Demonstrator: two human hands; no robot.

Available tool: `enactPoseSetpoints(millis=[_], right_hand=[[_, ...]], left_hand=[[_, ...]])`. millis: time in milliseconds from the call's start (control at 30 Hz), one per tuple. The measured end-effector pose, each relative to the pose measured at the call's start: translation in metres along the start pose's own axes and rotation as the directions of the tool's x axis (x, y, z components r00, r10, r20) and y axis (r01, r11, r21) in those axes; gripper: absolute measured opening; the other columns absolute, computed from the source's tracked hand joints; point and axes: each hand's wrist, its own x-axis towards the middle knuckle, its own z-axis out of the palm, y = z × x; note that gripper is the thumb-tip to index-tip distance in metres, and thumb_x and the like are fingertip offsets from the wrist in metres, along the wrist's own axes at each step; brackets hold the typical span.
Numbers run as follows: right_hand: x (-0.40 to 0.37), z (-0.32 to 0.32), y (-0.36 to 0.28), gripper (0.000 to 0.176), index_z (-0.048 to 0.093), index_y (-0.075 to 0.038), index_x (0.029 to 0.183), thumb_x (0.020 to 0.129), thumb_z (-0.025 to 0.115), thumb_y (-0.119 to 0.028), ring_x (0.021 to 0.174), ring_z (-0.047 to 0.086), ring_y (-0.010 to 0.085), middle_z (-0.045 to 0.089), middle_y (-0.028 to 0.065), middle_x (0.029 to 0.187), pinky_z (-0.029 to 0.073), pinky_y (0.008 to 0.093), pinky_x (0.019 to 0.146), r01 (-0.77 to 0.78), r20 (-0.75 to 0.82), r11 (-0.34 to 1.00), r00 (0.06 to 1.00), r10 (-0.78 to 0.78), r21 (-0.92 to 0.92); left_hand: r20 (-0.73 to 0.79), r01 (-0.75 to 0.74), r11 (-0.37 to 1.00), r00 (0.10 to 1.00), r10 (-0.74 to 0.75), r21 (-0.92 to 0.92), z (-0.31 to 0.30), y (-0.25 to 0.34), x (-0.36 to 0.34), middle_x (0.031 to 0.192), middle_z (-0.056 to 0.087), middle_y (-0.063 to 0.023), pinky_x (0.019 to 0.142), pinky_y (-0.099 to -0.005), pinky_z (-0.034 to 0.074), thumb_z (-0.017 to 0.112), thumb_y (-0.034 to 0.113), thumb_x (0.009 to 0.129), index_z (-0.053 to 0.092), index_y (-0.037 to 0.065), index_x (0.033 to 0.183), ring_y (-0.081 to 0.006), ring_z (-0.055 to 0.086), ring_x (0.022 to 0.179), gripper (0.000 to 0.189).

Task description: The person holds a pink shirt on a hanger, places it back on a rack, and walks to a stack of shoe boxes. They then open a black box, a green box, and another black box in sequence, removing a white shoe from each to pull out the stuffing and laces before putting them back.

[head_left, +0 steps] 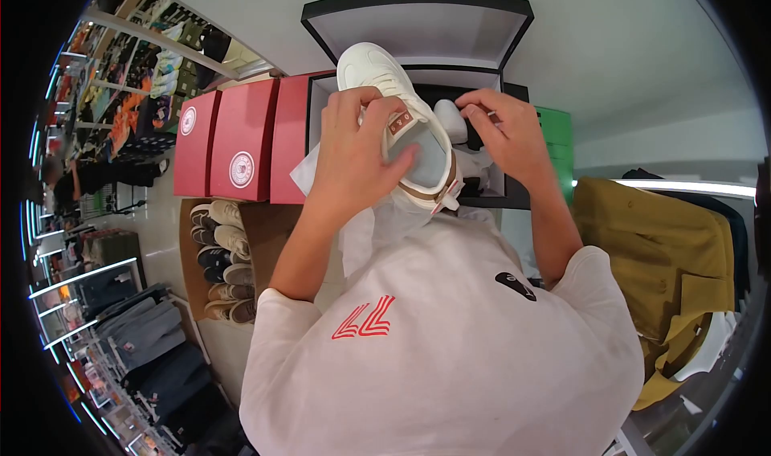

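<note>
My left hand (359,152) is closed on a white sneaker (376,69) with brown trim, its thumb inside the shoe opening and its fingers over the tongue. The sneaker is tilted, toe pointing away from me, above an open black shoebox (514,134). My right hand (506,130) is over the right part of the box. Its thumb and index finger are bent close together beside a rounded white piece (450,122), whose kind I cannot make out. Whatever is between those fingertips is too small to tell. Thin white wrapping paper (361,235) hangs at the near side of the box.
The box's raised lid (418,34) stands behind it. Red shoeboxes (245,143) line the left side, and a green box (556,147) is at the right. Shoes (231,241) fill a brown shelf at lower left. A mustard garment (642,255) hangs at right.
</note>
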Motion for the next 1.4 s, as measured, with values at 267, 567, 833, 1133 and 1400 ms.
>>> enactPoseSetpoints(millis=[267, 567, 833, 1133, 1400], right_hand=[[0.013, 0.019, 0.025, 0.064, 0.050, -0.007, 0.143, 0.084, 0.073, -0.018, 0.128, 0.054, 0.0368, 0.056, 0.0157, 0.142, 0.045, 0.0436, 0.107, 0.171, 0.383, 0.927, 0.923, -0.032, -0.334], [0.031, -0.007, 0.031, 0.047, 0.064, -0.008, 0.126, 0.081, 0.072, -0.019, 0.109, 0.065, 0.0355, 0.066, 0.0142, 0.126, 0.053, 0.0433, 0.096, 0.137, 0.243, 0.925, 0.969, -0.050, -0.354], [0.009, -0.067, 0.027, 0.036, 0.061, -0.003, 0.121, 0.086, 0.064, -0.009, 0.110, 0.064, 0.0263, 0.054, 0.0154, 0.138, 0.058, 0.0363, 0.081, 0.204, -0.164, 0.773, 0.978, -0.131, 0.601], [0.002, -0.039, -0.058, 0.040, 0.063, -0.004, 0.117, 0.078, 0.074, -0.006, 0.110, 0.061, 0.0269, 0.063, 0.0120, 0.127, 0.053, 0.0358, 0.091, 0.445, -0.057, 0.884, 0.888, -0.456, -0.140], [0.006, -0.042, -0.070, 0.048, 0.068, -0.007, 0.115, 0.068, 0.068, 0.000, 0.108, 0.060, 0.0305, 0.064, 0.0100, 0.120, 0.052, 0.0398, 0.091, 0.445, 0.120, 0.863, 0.895, -0.429, -0.239]], left_hand=[[-0.255, -0.057, 0.996, 0.964, 0.071, 0.063, -0.002, -0.023, 0.004, 0.084, 0.058, -0.0079, 0.055, -0.0335, 0.044, 0.074, -0.003, 0.071, 0.067, 0.004, 0.094, -0.0224, 0.055, 0.067, 0.025], [-0.281, 0.099, 0.995, 0.955, -0.097, -0.007, 0.006, -0.022, 0.003, 0.077, 0.057, -0.0075, 0.057, -0.0347, 0.047, 0.073, -0.001, 0.073, 0.066, 0.004, 0.092, -0.0210, 0.057, 0.065, 0.021], [-0.152, 0.138, 0.989, 0.978, -0.146, -0.060, 0.018, -0.025, 0.005, 0.082, 0.059, -0.0042, 0.056, -0.0277, 0.046, 0.076, 0.003, 0.076, 0.069, 0.005, 0.095, -0.0138, 0.056, 0.068, 0.021], [-0.085, 0.230, 0.944, 0.963, -0.256, -0.235, 0.014, -0.024, 0.012, 0.083, 0.059, -0.0024, 0.061, -0.0263, 0.048, 0.081, 0.008, 0.078, 0.070, 0.003, 0.100, -0.0104, 0.054, 0.073, 0.025], [-0.006, 0.379, 0.807, 0.904, -0.428, -0.453, 0.011, -0.027, 0.009, 0.085, 0.063, 0.0001, 0.062, -0.0228, 0.047, 0.079, 0.004, 0.080, 0.073, 0.001, 0.101, -0.0066, 0.054, 0.078, 0.022]])
